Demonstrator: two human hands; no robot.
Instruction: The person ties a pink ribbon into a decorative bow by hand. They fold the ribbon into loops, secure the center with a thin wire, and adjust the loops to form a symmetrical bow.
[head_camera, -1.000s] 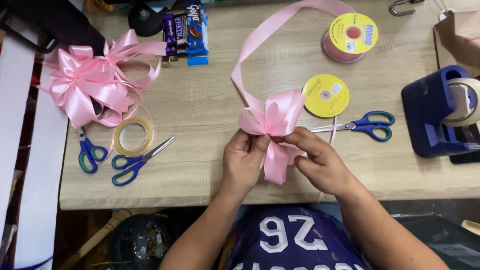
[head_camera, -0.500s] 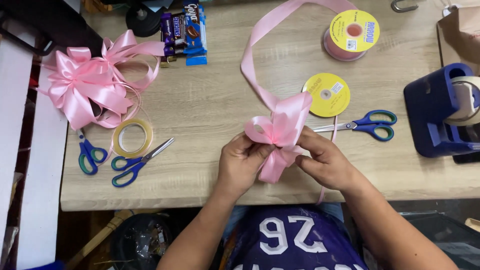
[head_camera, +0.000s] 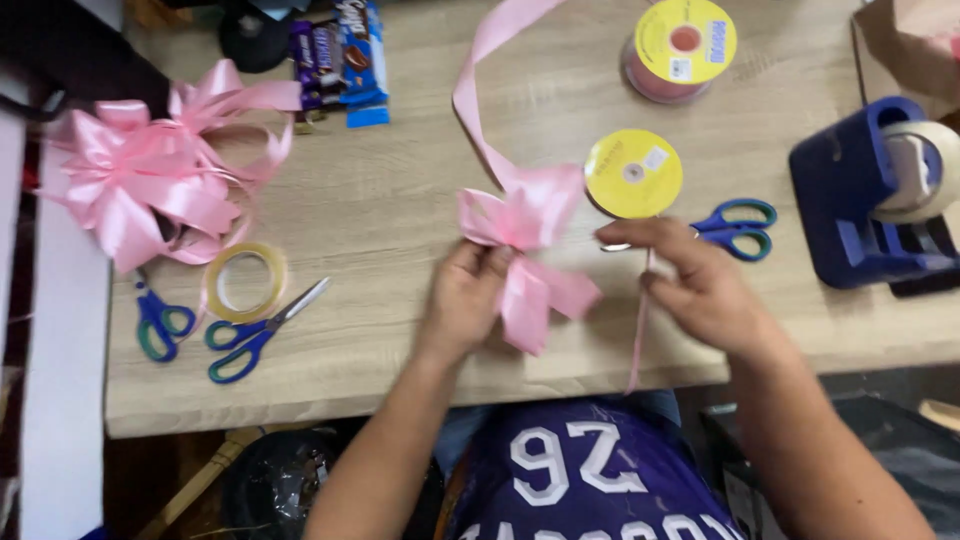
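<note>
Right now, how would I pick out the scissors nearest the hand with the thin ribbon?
Start at the big dark blue tape dispenser on the right of the wooden table. Just left of it, beyond the right hand, lie the blue-handled scissors, beside a flat yellow spool. The other two pairs lie far left by the clear tape roll.

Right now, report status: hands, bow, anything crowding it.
Left hand pinching pink bow at centre. Right hand off the bow, holding thin pink strip. Yellow spool and blue scissors close beside, not touching the bow.
</note>
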